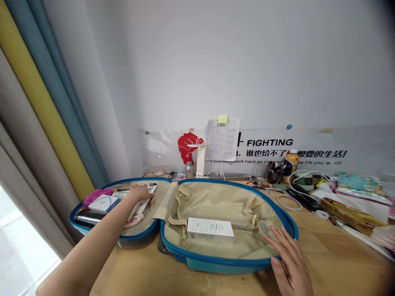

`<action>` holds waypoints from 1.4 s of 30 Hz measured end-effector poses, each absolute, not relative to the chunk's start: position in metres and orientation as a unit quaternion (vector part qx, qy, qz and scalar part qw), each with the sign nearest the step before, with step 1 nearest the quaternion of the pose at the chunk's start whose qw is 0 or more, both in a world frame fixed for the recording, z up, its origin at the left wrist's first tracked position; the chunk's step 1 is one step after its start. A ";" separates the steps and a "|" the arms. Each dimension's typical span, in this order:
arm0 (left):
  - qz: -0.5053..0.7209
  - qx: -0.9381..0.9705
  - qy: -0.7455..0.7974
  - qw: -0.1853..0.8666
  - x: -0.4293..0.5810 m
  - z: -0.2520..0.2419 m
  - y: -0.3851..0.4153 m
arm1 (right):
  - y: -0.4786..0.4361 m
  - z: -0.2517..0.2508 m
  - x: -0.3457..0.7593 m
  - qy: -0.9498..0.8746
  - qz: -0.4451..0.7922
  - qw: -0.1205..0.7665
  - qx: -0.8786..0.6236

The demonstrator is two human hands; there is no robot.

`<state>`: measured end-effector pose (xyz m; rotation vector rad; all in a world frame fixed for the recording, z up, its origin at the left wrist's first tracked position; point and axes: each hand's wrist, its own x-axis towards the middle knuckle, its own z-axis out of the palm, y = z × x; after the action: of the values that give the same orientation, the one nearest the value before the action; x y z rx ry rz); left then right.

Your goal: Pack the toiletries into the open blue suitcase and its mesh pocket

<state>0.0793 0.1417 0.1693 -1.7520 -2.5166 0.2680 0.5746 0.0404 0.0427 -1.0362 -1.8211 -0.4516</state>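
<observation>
An open suitcase (216, 260) with blue rims lies on the table, its two halves side by side. My left hand (139, 192) reaches into the left half, fingers curled down among packed items; what they grip is hidden. Near it are a small dark-and-white packet (152, 188), a white-and-blue box (101, 203), a pink mesh bundle (96, 196) and a black cylinder (89, 218). In the right half, a white printed box (210, 230) rests on the beige lining. My right hand (291, 261) is spread over the right rim, holding nothing.
Clutter fills the table's right side: a tape roll (289, 202), a gold package (352, 214), a yellow-labelled bottle (290, 164) and cables. A white lamp (200, 160) and a small grey bottle (189, 169) stand behind the suitcase. Curtains (52, 102) hang at left.
</observation>
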 end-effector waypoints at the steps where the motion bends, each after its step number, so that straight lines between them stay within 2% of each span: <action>1: 0.097 -0.561 -0.821 0.026 0.078 0.167 0.144 | 0.040 0.043 0.575 -0.747 -0.187 0.476 -0.424; 7: 0.125 -0.540 -0.832 -0.002 0.072 0.162 0.151 | 0.038 0.041 0.576 -0.747 -0.196 0.463 -0.435; 15: 0.055 -0.539 -0.840 0.014 0.075 0.163 0.145 | 0.037 0.044 0.575 -0.748 -0.193 0.469 -0.429; 22: -0.054 -0.612 -0.788 0.054 0.102 0.197 0.141 | 0.038 0.044 0.575 -0.746 -0.184 0.469 -0.435; 27: -0.093 -0.708 -0.695 0.081 0.155 0.224 0.150 | 0.038 0.043 0.576 -0.746 -0.179 0.465 -0.441; 31: -0.052 -0.820 -0.565 0.075 0.226 0.218 0.160 | 0.037 0.042 0.576 -0.743 -0.173 0.475 -0.438; 35: 0.034 -0.892 -0.447 0.055 0.302 0.186 0.171 | 0.036 0.042 0.575 -0.744 -0.170 0.474 -0.439; 42: 0.108 -0.924 -0.362 0.061 0.375 0.138 0.195 | 0.035 0.043 0.574 -0.747 -0.168 0.479 -0.429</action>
<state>0.3751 0.1946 0.1375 -2.7958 -1.0943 0.3267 0.5742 0.0352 0.0428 -1.0461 -1.8239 -0.4102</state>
